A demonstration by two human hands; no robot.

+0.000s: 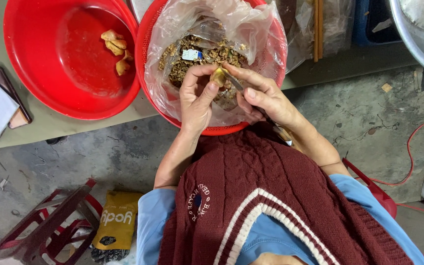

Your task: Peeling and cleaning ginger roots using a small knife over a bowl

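Nearest to the camera is a dark red cable-knit vest (271, 196) with white stripes, worn over a blue shirt (153, 221). Both bare forearms reach forward from it.

The left hand (196, 95) is curled and holds a small yellowish piece (218, 76) between thumb and fingertips. The right hand (263, 95) is closed on a knife (234, 82); its thin metal blade touches the piece, and the handle end comes out behind the wrist. The piece is held just above the near part of a red plastic basket (222, 130) with a perforated wall. A crumpled clear plastic bag (251, 29) lines this basket and holds brown, rough peelings (192, 56).

The basket stands at the near edge of the bench (50, 127), touching a smooth round red bowl (69, 59) to its left. Inside the bowl lie a few pale peeled pieces (116, 49). At the far right corner a grey metal basin (418, 34) is partly seen. Below, on the rough concrete floor (369, 108), there is a red stool (50, 225) and a thin red cable (410, 147).
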